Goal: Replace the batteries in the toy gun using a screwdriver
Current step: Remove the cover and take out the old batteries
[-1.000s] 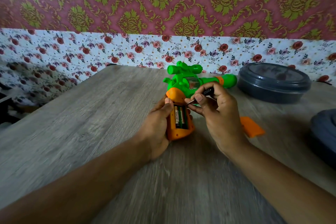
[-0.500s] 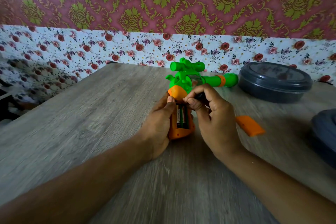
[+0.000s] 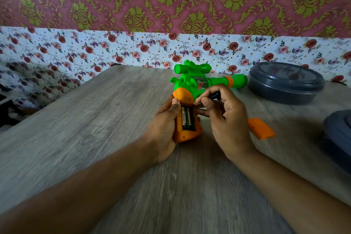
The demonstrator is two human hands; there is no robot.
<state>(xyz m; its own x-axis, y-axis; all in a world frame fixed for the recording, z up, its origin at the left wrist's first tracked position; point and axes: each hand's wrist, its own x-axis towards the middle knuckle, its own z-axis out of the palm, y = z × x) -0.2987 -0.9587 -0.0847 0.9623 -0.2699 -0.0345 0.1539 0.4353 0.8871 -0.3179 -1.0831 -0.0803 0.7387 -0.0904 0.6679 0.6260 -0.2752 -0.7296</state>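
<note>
Since half a second ago the right hand [image 3: 228, 119] shifted a bit, thumb now off the compartment's top edge, grip pinched around the small black screwdriver [image 3: 214, 95]. Left hand [image 3: 165, 127] wraps the orange handle of the toy gun [image 3: 191, 89] on the tabletop [image 3: 95, 129]; batteries [image 3: 187, 118] exposed. Orange cover [image 3: 263, 128] lies just right.

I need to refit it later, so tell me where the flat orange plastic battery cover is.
The flat orange plastic battery cover lies on the wooden table, just right of the right hand, nearer than the round grey lidded container.
</note>
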